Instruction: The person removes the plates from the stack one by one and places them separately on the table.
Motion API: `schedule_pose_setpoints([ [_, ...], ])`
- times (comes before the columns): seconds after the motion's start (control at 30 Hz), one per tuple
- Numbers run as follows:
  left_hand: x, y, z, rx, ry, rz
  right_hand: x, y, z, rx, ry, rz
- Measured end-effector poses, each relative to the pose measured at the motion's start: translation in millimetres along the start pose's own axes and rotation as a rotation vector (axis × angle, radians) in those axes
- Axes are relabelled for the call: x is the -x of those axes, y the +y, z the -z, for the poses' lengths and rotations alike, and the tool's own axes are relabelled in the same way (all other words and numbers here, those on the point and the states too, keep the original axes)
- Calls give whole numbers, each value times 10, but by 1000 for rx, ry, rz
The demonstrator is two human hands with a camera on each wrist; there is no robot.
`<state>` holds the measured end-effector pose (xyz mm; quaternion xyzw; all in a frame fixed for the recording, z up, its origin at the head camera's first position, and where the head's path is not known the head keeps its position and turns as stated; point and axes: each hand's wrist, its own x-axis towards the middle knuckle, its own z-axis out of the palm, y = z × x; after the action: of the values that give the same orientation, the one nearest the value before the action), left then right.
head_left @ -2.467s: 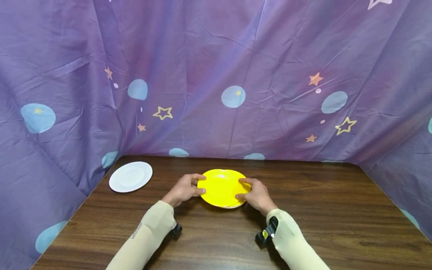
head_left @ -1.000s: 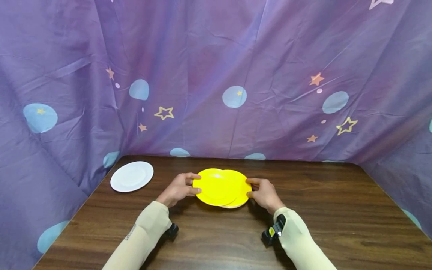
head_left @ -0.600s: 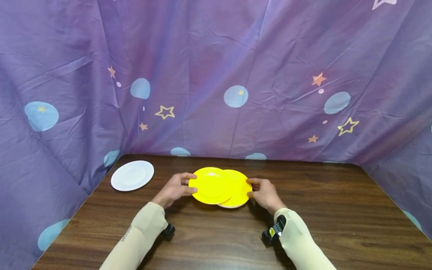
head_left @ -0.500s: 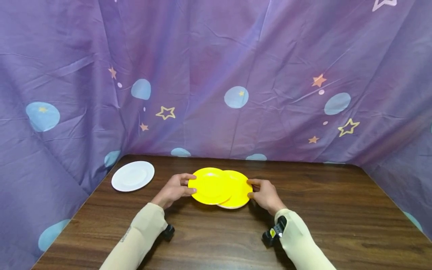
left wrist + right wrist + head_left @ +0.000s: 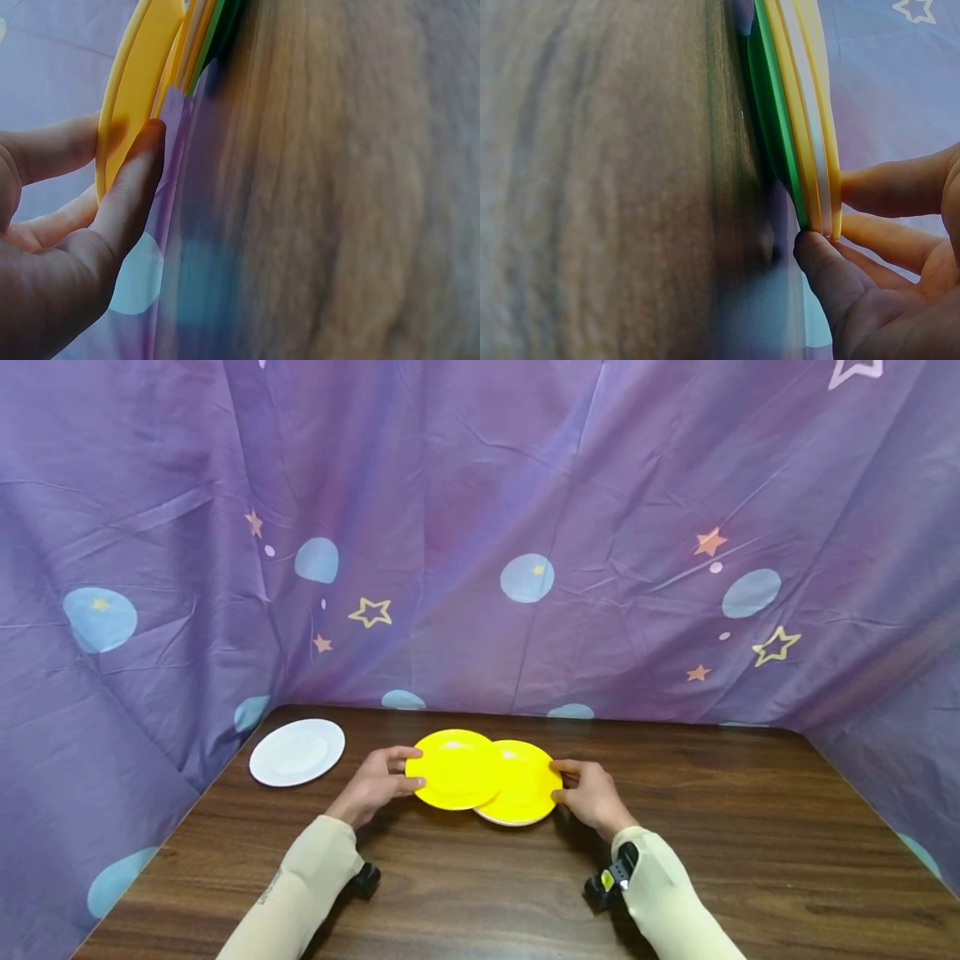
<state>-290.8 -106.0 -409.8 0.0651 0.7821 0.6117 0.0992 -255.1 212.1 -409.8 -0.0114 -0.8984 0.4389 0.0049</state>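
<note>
Yellow plate (image 5: 452, 770) overlaps the stack (image 5: 528, 789) less than before, perhaps slightly tilted.

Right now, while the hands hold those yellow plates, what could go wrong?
The left grip pinches the left yellow plate by one side of its rim, so it might tip or slip.
That plate overlaps the plate stack in the right grip, so pulling it away could perhaps drag the stack's top plate along.
The white plate lies near the left edge of the table, so a bump might knock it off.
</note>
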Motion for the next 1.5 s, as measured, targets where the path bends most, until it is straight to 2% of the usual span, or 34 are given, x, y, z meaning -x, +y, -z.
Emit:
schedule_pose_setpoints([
  [0.3,28,-12,69,-20,85,-12,8,15,-5,-21,0,14],
  [0.77,43,-43,181,3,239,37,-10,23,-23,-14,-3,14],
  [1.0,32,-68,224,56,237,67,5,19,-13,-27,-7,5],
  [1.5,57,-117,322,82,291,89,26,11,2,-42,-8,1],
])
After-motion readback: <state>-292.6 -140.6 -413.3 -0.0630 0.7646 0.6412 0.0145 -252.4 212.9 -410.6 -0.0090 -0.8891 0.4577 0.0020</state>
